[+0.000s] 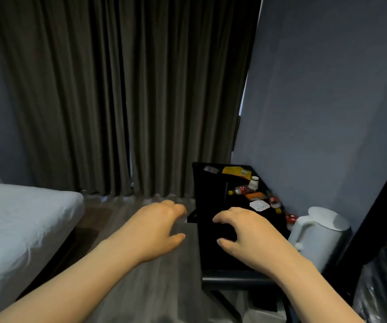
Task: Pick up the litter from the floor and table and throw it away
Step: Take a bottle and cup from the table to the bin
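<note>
Left hand (158,226) and right hand (246,231) outstretched, palms down, fingers loosely curled (holding nothing), above black table (211,197)

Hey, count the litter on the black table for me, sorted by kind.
Packets: 2
Red-labelled bottles: 3 (the last one is blurred)
White cup: 1
White paper: 1
Clear wrapper: 1
Total: 8

Bedroom, maybe hotel: white-sheeted bed (13,229), floor-length dark curtains (122,94), white kettle (320,234) on black side table (209,183)
</note>
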`<state>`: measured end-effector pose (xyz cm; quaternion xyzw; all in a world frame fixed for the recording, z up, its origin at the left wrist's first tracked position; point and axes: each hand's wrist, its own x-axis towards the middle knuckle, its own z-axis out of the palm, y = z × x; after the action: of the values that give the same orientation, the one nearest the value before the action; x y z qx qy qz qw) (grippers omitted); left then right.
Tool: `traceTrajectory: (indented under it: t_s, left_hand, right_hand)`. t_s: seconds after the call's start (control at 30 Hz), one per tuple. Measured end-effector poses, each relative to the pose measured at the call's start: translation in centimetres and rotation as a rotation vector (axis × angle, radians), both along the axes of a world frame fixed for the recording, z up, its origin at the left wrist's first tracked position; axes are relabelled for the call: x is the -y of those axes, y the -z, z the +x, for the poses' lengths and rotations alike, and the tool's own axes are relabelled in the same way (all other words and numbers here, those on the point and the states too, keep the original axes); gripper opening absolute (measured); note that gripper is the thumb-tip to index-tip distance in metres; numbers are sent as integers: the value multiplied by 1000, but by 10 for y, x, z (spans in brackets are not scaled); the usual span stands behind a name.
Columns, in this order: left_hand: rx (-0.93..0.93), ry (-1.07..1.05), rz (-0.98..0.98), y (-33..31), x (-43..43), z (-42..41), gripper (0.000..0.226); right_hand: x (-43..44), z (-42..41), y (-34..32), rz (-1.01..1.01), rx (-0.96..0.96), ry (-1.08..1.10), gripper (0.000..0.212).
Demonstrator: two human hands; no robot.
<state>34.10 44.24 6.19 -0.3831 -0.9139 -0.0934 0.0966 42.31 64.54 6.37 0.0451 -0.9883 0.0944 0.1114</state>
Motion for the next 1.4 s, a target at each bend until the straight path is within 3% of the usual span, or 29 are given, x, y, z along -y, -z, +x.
traceTrajectory:
  t_s: [0.6, 0.97, 1.4]
  left_hand:
    - [40, 263, 4, 15, -68, -290, 44]
    - [147, 345, 0, 59, -102, -417, 47]
    - [189, 416, -171, 85, -211, -589, 47]
  right_hand:
    - [-48, -235, 19, -58, 111, 296, 47]
    - [-87, -342, 55, -137, 243, 413, 48]
    - [-184, -486, 103, -296, 249, 534, 48]
